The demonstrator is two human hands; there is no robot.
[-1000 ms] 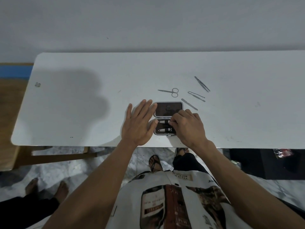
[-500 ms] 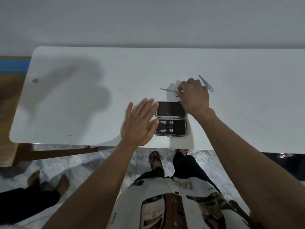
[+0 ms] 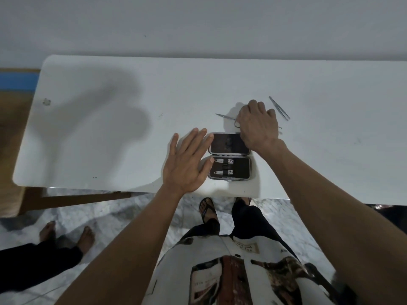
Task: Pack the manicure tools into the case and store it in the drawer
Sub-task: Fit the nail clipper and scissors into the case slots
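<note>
Near the middle of the frame, an open manicure case (image 3: 229, 156) is lying flat on the white surface (image 3: 110, 128), close to its near edge. Its lower half is holding two nail clippers (image 3: 223, 166), one above the other under a dark strap, while the upper half (the dark lid) is showing nothing inside.

The left hand (image 3: 187, 164) is resting spread flat on the surface just left of the case, fingers splayed wide and gripping nothing, with its fingertips touching the case's left edge.

The right hand (image 3: 256, 125) is reaching just above the lid, curled knuckles-up over the small scissors (image 3: 226, 117). Their blades are pointing toward the left of the frame, and the finger loop is sitting right at the fingertips; whether the hand is actually gripping them I cannot tell.

Tweezers (image 3: 279, 107) are lying diagonally just right of that hand, apart from it.
</note>
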